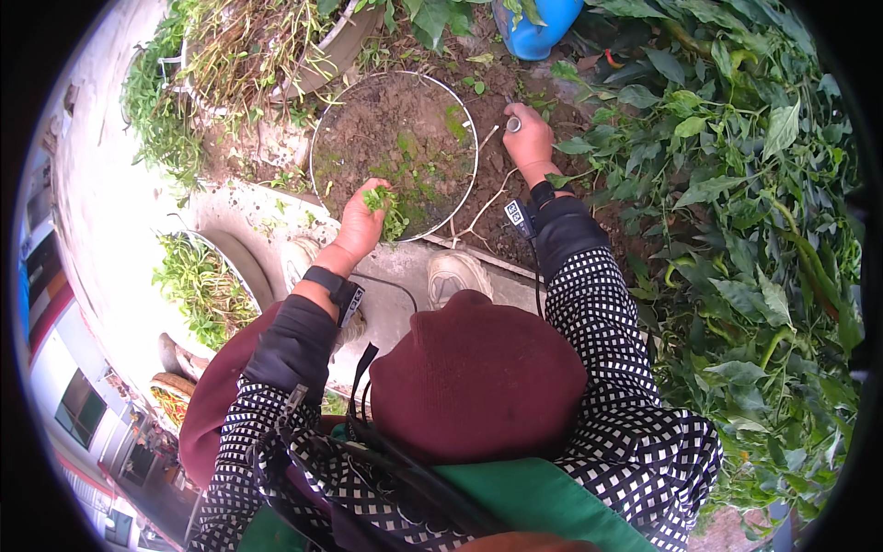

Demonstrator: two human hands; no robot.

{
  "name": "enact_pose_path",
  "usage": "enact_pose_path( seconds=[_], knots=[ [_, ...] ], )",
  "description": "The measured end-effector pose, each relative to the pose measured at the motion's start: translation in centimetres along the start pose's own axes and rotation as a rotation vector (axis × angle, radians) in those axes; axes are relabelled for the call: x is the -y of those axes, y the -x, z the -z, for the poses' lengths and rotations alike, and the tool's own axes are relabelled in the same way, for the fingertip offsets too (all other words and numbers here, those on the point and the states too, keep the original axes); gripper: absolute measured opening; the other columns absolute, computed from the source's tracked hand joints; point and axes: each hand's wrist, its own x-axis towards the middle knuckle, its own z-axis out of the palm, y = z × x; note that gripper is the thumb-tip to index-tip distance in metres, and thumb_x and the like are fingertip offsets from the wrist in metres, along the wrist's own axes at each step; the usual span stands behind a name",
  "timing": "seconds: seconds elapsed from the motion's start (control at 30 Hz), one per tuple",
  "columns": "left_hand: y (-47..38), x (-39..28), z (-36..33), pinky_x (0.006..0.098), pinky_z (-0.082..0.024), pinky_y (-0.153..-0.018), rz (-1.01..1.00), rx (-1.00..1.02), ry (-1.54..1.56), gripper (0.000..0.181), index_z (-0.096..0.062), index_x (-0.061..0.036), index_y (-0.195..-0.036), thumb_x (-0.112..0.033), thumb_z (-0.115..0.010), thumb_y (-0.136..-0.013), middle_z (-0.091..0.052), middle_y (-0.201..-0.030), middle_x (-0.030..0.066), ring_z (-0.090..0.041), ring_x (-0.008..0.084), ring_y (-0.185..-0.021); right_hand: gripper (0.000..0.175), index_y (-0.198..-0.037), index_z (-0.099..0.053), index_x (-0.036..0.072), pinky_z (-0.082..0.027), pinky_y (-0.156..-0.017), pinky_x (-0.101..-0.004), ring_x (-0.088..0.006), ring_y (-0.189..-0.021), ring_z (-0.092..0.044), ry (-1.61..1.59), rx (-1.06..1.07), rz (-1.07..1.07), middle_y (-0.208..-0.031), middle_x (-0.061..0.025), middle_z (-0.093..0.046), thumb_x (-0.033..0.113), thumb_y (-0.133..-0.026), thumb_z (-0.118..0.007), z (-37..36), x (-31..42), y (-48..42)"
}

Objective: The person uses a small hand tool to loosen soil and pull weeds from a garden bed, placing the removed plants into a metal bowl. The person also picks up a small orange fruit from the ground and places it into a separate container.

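Note:
A round container of soil with a thin pale rim stands before me, patches of small green growth on its surface. My left hand is at its near left edge, closed around a small bunch of green leafy sprigs. To the right of the rim, over bare brown earth, my right hand grips a tool by its handle; the handle's round end points up, and the working end is hidden or too small to tell.
Pepper plants crowd the right side. A blue container stands at the top. Tubs with plants and stems lie upper left and left. A dry forked twig rests on soil; a concrete edge runs by my shoes.

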Motion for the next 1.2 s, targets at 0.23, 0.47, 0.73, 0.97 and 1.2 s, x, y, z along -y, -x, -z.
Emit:
enact_pose_path(
  seconds=[0.23, 0.47, 0.73, 0.97, 1.2],
  knots=[
    [-0.3, 0.2, 0.2, 0.0254, -0.043, -0.078, 0.057, 0.03, -0.032, 0.024, -0.053, -0.0051, -0.099, 0.007, -0.052, -0.079, -0.056, -0.088, 0.0053, -0.052, 0.0145, -0.082, 0.013, -0.083, -0.059, 0.009, -0.047, -0.069, -0.0387, -0.033, -0.079, -0.058, -0.206, 0.001, 0.032, -0.082, -0.0139, -0.061, 0.002, -0.073, -0.055, 2.2, -0.5, 1.8],
    [-0.1, 0.1, 0.1, 0.0258, -0.043, -0.078, -0.011, 0.005, -0.046, 0.025, -0.052, -0.005, -0.1, 0.008, -0.052, -0.079, -0.056, -0.087, 0.0059, -0.052, 0.0147, -0.082, 0.013, -0.085, -0.058, 0.007, -0.046, -0.064, -0.032, -0.0253, -0.069, -0.06, -0.326, 0.022, -0.388, -0.074, -0.0108, -0.06, 0.012, -0.076, -0.065, 7.3, -0.8, 13.0],
    [-0.3, -0.1, 0.5, 0.0229, -0.04, -0.081, 0.041, 0.075, -0.008, 0.025, -0.052, -0.0052, -0.102, 0.007, -0.05, -0.081, -0.054, -0.092, 0.0023, -0.048, 0.0103, -0.088, 0.034, -0.092, -0.053, 0.002, -0.045, -0.069, -0.0412, -0.032, -0.081, -0.057, 0.051, 0.122, -0.249, -0.087, -0.0167, -0.058, 0.025, -0.073, -0.07, 7.2, -1.6, 3.4],
    [-0.1, 0.0, 0.4, 0.023, -0.039, -0.083, 0.07, 0.074, 0.016, 0.027, -0.052, -0.0049, -0.103, 0.009, -0.049, -0.08, -0.053, -0.094, 0.0018, -0.048, 0.0101, -0.089, 0.029, -0.09, -0.057, 0.002, -0.046, -0.073, -0.0446, -0.0374, -0.085, -0.056, 0.413, 0.046, -0.153, -0.098, -0.0213, -0.054, 0.02, -0.071, -0.07, 1.0, -2.2, -5.6],
    [-0.1, -0.5, 0.6, 0.0259, -0.041, -0.083, 0.07, 0.076, 0.085, 0.033, -0.052, -0.0059, -0.101, 0.013, -0.049, -0.074, -0.054, -0.095, 0.0053, -0.052, 0.0148, -0.09, 0.011, -0.087, -0.055, 0.002, -0.046, -0.071, -0.0448, -0.0396, -0.082, -0.055, 0.083, 0.221, 0.092, -0.087, -0.0181, -0.056, 0.005, -0.076, -0.058, 0.0, -1.4, -7.8]
  ],
)
